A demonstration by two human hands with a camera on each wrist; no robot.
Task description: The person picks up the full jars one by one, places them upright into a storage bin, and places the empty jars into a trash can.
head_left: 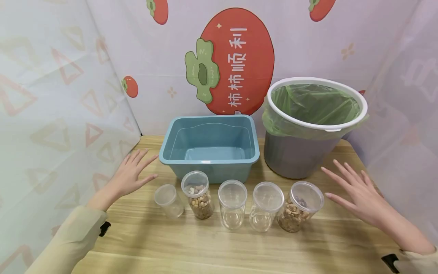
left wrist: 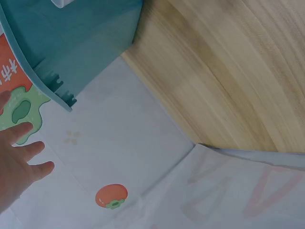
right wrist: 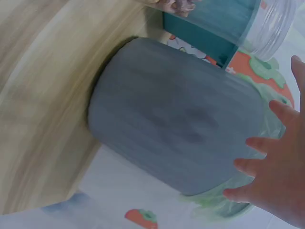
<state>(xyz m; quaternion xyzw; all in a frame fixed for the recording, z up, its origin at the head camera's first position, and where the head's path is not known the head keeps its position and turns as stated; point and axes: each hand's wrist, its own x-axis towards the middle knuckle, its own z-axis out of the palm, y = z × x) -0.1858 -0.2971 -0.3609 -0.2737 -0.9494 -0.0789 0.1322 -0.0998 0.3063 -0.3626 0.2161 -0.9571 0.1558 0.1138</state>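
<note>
My left hand [head_left: 131,175] hovers with fingers spread at the left, nearest to a small clear jar [head_left: 170,201] and the blue basin. It touches nothing. On the right, my right hand [head_left: 359,192] is held out with fingers apart, beside a lidded jar of walnut-like pieces [head_left: 292,217]. Between the hands stands a row of clear lidded jars. A jar of mixed nuts [head_left: 200,203] is second from the left. Two jars that look empty, a middle one [head_left: 232,213] and one to its right [head_left: 263,213], come after it.
Behind the jars sits the blue plastic basin [head_left: 208,163]. A grey trash bin [head_left: 291,156] with a white rim and green bag liner stands at the back right of the wooden table [head_left: 191,251]. Printed cloth [head_left: 154,106] hangs around the back and sides.
</note>
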